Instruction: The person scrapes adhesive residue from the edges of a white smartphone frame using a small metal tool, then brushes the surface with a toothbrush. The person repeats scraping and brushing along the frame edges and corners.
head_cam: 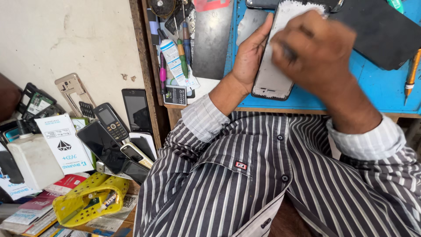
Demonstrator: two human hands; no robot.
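Observation:
My left hand (250, 52) holds a phone screen panel (272, 77) by its left edge, tilted upright above the blue work mat (372, 87). The panel's pale grey back faces me. My right hand (313, 50) presses on the panel's upper part with fingers bent; it is blurred, and something small and pale shows under the fingers, but I cannot tell what it is. Both forearms come out of striped shirt sleeves with the cuffs turned back.
Screwdrivers (182, 52) and a tube (175, 63) lie at the bench's left end. A dark panel (386, 30) and an orange tool (411, 72) rest on the mat. Old phones (112, 123), boxes and a yellow basket (87, 202) are piled at the left.

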